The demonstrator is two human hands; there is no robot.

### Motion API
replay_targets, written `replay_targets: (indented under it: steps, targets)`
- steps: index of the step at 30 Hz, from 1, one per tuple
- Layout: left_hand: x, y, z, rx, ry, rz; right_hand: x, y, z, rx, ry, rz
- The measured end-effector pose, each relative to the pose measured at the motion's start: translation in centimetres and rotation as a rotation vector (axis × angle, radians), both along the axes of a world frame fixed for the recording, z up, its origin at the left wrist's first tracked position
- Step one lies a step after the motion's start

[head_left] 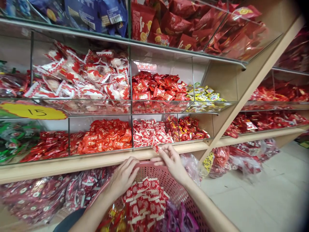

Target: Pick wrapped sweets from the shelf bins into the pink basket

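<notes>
My right hand [170,161] pinches a small red-and-white wrapped candy [155,148] between thumb and fingers at the front edge of the shelf. Below it stands a pink perforated plastic basket [177,190]. My left hand [124,175] is curled over the basket's far left rim, thumb towards the inside; part of its grip is hidden. In the basket lies a heap of red-and-white wrapped candies [145,203], with purple packets [181,217] to the right and yellow-and-red ones [113,219] to the left. Matching red-and-white candies [152,132] fill the shelf bin straight ahead.
A wooden ledge [91,164] runs along the lowest bins. Orange-red packets [106,137] lie left of the matching candies. Glass-fronted shelves above hold more sweets, and a yellow price tag [33,111] marks 15. Full plastic bags [36,196] sit under the ledge; tiled floor [272,190] shows at right.
</notes>
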State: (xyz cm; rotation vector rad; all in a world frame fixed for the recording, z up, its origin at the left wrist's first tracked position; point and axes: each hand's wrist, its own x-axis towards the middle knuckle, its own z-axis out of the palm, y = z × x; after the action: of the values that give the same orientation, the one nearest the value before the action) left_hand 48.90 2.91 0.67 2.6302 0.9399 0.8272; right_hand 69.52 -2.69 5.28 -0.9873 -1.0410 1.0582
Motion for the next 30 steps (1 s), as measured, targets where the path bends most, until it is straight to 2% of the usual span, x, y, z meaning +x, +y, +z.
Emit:
replay_targets:
  steps: [4,8,11,17,20,24,30]
  targets:
    - [0.0,0.0,0.0,-0.007,0.03,-0.002,-0.5,-0.8,-0.9,0.006,0.05,0.052]
    - [0.1,0.1,0.0,-0.016,0.035,-0.01,-0.5,-1.1,-1.4,0.052,-0.067,0.039]
    - [0.1,0.1,0.0,-0.014,0.024,-0.014,-0.4,-1.3,-1.8,0.108,-0.205,0.011]
    - [0.2,-0.1,0.2,-0.006,0.002,-0.011,-0.6,-1.9,-2.1,0.301,-0.732,-0.004]
    - [0.2,-0.1,0.3,-0.003,-0.009,-0.014,-0.7,-2.0,-2.3,0.339,-0.798,0.009]
    - [0.2,-0.1,0.4,-0.01,-0.018,-0.02,-0.8,-2.1,-2.4,0.309,-0.867,0.036]
    - [0.2,0.0,0.3,-0.004,-0.012,-0.012,-1.3,-2.3,-3.1,0.282,-1.074,0.211]
